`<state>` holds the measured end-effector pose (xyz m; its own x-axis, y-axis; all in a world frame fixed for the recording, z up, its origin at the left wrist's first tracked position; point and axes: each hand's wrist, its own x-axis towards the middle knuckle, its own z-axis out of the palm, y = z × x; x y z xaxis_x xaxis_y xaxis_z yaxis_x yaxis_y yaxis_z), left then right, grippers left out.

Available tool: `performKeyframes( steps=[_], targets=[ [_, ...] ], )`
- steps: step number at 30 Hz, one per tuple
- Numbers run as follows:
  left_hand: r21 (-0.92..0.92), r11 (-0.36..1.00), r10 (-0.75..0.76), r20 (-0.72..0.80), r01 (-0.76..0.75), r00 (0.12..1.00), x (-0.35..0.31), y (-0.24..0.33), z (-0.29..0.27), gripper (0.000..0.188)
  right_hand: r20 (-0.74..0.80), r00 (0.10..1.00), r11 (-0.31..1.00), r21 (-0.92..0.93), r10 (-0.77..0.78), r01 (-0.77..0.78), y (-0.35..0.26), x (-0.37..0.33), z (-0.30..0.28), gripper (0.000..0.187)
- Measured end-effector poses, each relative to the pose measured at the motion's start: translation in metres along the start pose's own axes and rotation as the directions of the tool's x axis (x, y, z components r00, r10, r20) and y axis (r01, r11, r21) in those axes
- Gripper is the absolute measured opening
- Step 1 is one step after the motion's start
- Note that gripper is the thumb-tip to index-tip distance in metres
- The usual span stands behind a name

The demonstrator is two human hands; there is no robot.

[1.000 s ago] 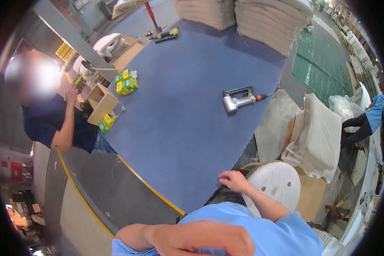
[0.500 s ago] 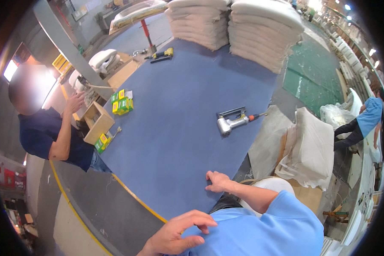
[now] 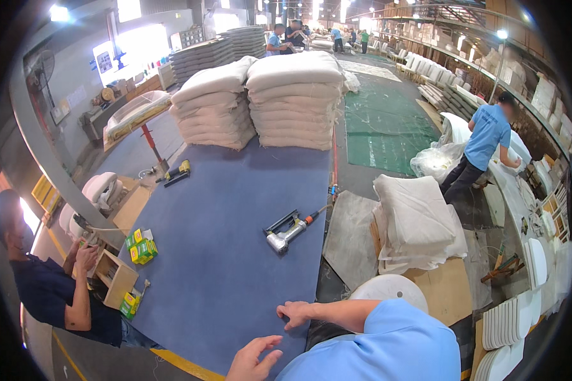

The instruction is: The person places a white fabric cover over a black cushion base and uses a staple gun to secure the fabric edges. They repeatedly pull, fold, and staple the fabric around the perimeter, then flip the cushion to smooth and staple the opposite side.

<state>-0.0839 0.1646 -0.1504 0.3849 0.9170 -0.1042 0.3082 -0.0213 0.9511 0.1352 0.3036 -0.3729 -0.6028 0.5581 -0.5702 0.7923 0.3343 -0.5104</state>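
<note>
My right hand [image 3: 295, 313] rests on the near right edge of the blue-covered table [image 3: 225, 254], its fingers slightly bent and apart, with nothing in them. Lower in the view, my left hand [image 3: 254, 360] hovers near the table's front edge, thumb and fingers spread, also holding nothing. Beyond my right hand lies a silver staple gun [image 3: 286, 239] with a black magazine and an orange hose fitting. A second, yellow and black staple gun [image 3: 177, 173] lies at the table's far left. Green and yellow small boxes [image 3: 143, 250] sit along the left edge.
At the left, a person in dark blue [image 3: 63, 286] stands by a wooden box [image 3: 116, 279], hands together. White cushion stacks [image 3: 293, 105] fill the table's far end. To the right are a pile of white padded pieces [image 3: 419, 216], a round white seat [image 3: 391, 292] and another person in light blue [image 3: 486, 143].
My view has tilted up and turned right, bringing more of the hall into sight. The person at left has brought both hands together. My hands remain near the table's front, still without anything in them.
</note>
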Motion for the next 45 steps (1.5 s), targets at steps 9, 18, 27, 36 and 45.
performKeyframes(
  steps=[9,18,27,36,45],
  targets=[
    [0.156,0.938,-0.232,-0.377,0.309,0.897,0.014,-0.159,0.05,0.048,0.337,0.941,0.998,-0.053,-0.01,0.029,-0.002,0.024,-0.03,0.071],
    [0.453,0.56,-0.071,-0.808,0.693,0.585,0.102,-0.194,0.112,0.051,0.626,0.698,0.935,0.292,-0.347,0.203,0.044,0.063,-0.049,0.069],
    [0.414,0.457,-0.219,-0.805,0.787,0.551,0.112,-0.193,0.112,0.059,0.109,0.857,0.863,0.097,-0.504,0.496,0.101,0.064,-0.178,0.029],
    [0.485,0.429,-0.157,-0.791,0.762,0.591,0.112,-0.202,0.13,0.059,-0.355,0.706,0.79,-0.313,-0.613,0.528,0.178,0.077,-0.224,0.03],
    [0.522,0.412,-0.045,-0.807,0.747,0.589,0.11,-0.2,0.14,0.054,-0.615,0.525,0.798,-0.337,-0.588,0.499,0.203,0.085,-0.197,0.019]
  ],
)
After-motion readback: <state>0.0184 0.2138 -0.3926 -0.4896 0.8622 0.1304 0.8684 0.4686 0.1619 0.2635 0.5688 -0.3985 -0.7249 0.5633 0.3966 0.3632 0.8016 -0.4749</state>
